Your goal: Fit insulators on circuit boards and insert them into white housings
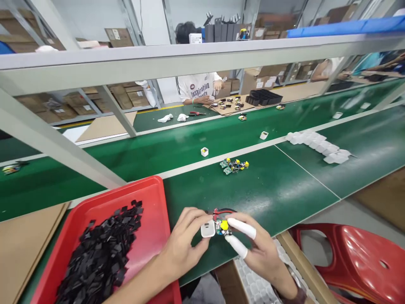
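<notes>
My left hand (185,240) pinches a small white plastic housing (208,229) at the near edge of the green belt (268,190). My right hand (256,249), with white finger cots on thumb and forefinger, pinches a small circuit board (222,226) with a yellow part and red and black wires, held against the housing. Both hands meet over the belt just right of a red tray (152,198). The tray holds a heap of small black square pads (101,249).
A cluster of similar circuit boards (234,166) lies mid-belt, with white housings (204,151) and a row of white parts (319,145) to the right. A red stool (357,261) stands at lower right. A person in a white shirt (198,88) works across the line. Metal shelf frame overhead.
</notes>
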Motion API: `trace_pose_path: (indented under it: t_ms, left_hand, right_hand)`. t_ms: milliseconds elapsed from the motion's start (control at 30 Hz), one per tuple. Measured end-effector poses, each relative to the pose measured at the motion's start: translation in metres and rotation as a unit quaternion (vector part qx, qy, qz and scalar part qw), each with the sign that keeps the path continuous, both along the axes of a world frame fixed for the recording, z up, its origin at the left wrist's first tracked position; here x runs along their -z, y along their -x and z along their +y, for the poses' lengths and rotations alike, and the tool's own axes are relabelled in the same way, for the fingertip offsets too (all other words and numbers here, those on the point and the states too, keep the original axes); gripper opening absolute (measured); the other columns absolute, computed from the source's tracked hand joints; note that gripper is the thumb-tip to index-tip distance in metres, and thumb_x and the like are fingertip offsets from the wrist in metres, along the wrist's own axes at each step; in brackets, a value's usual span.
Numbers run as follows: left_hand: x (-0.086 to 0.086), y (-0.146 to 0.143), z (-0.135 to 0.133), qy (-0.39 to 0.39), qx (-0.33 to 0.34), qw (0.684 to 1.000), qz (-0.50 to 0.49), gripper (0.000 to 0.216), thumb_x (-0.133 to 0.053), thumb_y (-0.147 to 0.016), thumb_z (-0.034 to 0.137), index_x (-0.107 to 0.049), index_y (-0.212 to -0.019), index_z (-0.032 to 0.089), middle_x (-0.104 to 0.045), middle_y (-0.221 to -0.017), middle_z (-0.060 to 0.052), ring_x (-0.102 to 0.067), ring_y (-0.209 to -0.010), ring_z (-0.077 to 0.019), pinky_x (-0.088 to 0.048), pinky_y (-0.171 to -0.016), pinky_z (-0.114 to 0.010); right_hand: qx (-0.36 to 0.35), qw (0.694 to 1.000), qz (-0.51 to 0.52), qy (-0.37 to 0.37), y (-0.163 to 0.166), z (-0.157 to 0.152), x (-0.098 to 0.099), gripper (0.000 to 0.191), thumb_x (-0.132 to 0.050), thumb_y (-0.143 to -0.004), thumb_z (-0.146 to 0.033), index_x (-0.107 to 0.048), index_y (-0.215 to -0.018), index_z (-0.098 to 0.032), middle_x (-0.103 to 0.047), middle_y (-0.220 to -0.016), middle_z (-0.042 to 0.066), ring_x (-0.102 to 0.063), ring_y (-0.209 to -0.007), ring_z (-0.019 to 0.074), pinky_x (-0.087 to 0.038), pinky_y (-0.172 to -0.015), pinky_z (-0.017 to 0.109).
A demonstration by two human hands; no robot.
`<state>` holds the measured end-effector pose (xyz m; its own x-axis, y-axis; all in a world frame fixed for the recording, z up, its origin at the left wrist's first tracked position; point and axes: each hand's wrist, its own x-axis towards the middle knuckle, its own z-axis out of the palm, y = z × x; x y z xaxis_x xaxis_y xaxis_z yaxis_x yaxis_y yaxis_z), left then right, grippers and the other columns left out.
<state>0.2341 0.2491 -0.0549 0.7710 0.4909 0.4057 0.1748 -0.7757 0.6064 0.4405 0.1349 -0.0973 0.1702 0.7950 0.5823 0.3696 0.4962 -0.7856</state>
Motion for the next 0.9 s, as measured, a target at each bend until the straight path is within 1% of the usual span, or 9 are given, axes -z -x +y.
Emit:
trace_pose_path:
  t_ms: [67,133,200,267,333,467,667,767,900]
  left_hand:
    - [0.002,0.005,-0.005,0.003,-0.011,1.0,0.004,0.052,-0.059,-0.09,0.001,-0.056,-0.137,0.024,-0.061,-0.121,-0.011,-0.062,-0.113,-0.024,-0.057,-0.096,-0.04]
    - [0.003,0.008,-0.008,0.001,-0.022,1.0,-0.004,0.052,-0.061,-0.09,0.004,-0.056,-0.138,0.023,-0.059,-0.118,-0.011,-0.064,-0.11,-0.0232,-0.059,-0.093,-0.037]
    - [0.004,0.009,-0.009,-0.014,-0.038,0.999,-0.021,0.046,-0.067,-0.091,0.008,-0.058,-0.133,0.023,-0.058,-0.112,-0.009,-0.065,-0.103,-0.0218,-0.06,-0.088,-0.033]
    - [0.004,0.009,-0.011,-0.036,-0.054,0.997,-0.042,0.036,-0.072,-0.09,0.013,-0.062,-0.123,0.022,-0.058,-0.106,-0.007,-0.064,-0.097,-0.021,-0.059,-0.083,-0.032]
    - [0.003,0.008,-0.012,-0.062,-0.06,0.995,-0.054,0.03,-0.075,-0.089,0.014,-0.062,-0.116,0.021,-0.06,-0.103,-0.007,-0.063,-0.095,-0.0214,-0.058,-0.082,-0.033]
    - [0.001,0.008,-0.015,-0.097,-0.049,0.992,-0.062,0.03,-0.074,-0.089,0.011,-0.06,-0.114,0.02,-0.064,-0.102,-0.007,-0.06,-0.096,-0.023,-0.055,-0.084,-0.037]
    - [0.002,0.011,-0.016,-0.107,-0.056,0.99,-0.067,0.029,-0.071,-0.091,0.009,-0.06,-0.115,0.021,-0.064,-0.1,-0.007,-0.059,-0.094,-0.0237,-0.054,-0.083,-0.039]
    - [0.002,0.011,-0.015,-0.112,-0.049,0.99,-0.066,0.03,-0.071,-0.09,0.008,-0.06,-0.116,0.02,-0.064,-0.102,-0.008,-0.058,-0.096,-0.024,-0.054,-0.084,-0.04]
    - [0.002,0.011,-0.013,-0.113,-0.044,0.99,-0.066,0.031,-0.071,-0.09,0.007,-0.06,-0.117,0.018,-0.064,-0.103,-0.009,-0.056,-0.098,-0.0241,-0.054,-0.085,-0.039]
  right_hand:
    - [0.019,0.999,-0.041,-0.026,0.009,-0.002,-0.008,0.058,-0.065,-0.092,-0.004,-0.058,-0.144,-0.028,-0.071,-0.123,0.011,-0.07,-0.113,0.0268,-0.063,-0.095,0.045]
    - [0.028,0.997,-0.056,-0.042,0.014,-0.005,-0.013,0.06,-0.065,-0.091,-0.003,-0.057,-0.145,-0.028,-0.072,-0.12,0.012,-0.071,-0.11,0.0275,-0.064,-0.092,0.045]
    - [0.028,0.996,-0.065,-0.048,0.018,-0.01,-0.016,0.06,-0.065,-0.09,-0.003,-0.056,-0.145,-0.027,-0.072,-0.119,0.012,-0.072,-0.108,0.0278,-0.065,-0.089,0.044]
    - [0.027,0.996,-0.075,-0.047,0.022,-0.014,-0.018,0.062,-0.065,-0.09,-0.002,-0.055,-0.146,-0.026,-0.072,-0.119,0.013,-0.072,-0.107,0.0275,-0.065,-0.088,0.043]
    - [0.027,0.994,-0.094,-0.045,0.027,-0.017,-0.017,0.065,-0.064,-0.09,-0.002,-0.052,-0.149,-0.026,-0.072,-0.119,0.014,-0.072,-0.108,0.0277,-0.065,-0.089,0.043]
    - [0.037,0.989,-0.136,-0.043,0.035,-0.018,-0.015,0.068,-0.061,-0.091,-0.001,-0.046,-0.153,-0.025,-0.072,-0.121,0.015,-0.072,-0.11,0.028,-0.065,-0.091,0.043]
    - [0.032,0.986,-0.159,-0.028,0.037,-0.016,-0.014,0.067,-0.061,-0.092,-0.003,-0.045,-0.154,-0.025,-0.071,-0.123,0.015,-0.072,-0.112,0.0286,-0.066,-0.092,0.044]
    - [0.025,0.986,-0.164,-0.017,0.035,-0.015,-0.015,0.068,-0.061,-0.093,-0.004,-0.044,-0.154,-0.027,-0.07,-0.125,0.015,-0.07,-0.116,0.029,-0.065,-0.093,0.045]
    - [0.02,0.985,-0.171,-0.025,0.033,-0.013,-0.018,0.072,-0.06,-0.092,-0.002,-0.04,-0.157,-0.026,-0.069,-0.126,0.016,-0.068,-0.118,0.0289,-0.065,-0.092,0.046]
